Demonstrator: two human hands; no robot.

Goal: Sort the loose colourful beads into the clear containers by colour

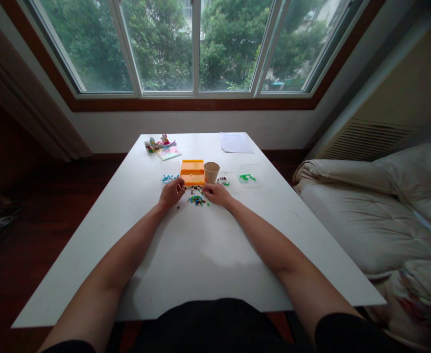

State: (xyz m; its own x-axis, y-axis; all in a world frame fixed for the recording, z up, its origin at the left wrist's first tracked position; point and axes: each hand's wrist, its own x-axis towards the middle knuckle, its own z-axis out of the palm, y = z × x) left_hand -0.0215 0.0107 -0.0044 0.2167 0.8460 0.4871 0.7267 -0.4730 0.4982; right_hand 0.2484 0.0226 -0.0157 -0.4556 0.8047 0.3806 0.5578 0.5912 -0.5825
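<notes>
Small coloured pieces [197, 200], blue, green and dark red, lie in a loose pile on the white table. My left hand [172, 192] is left of the pile, by the lower left corner of an open orange box [192, 172] and the clear tray of blue pieces [170, 178]. Its fingers are curled together; what they hold, if anything, is too small to make out. My right hand [218, 194] rests at the pile's right, below a brown paper cup [211, 171]. Its fingertips are pressed together near some dark pieces, and their contents are hidden.
A clear tray with dark red pieces [223, 180] sits right of the cup. Further right is a clear tray of green pieces [247, 178]. Small figurines [160, 142] and a colourful booklet [169, 152] stand at the back left, white papers [236, 142] at the back right.
</notes>
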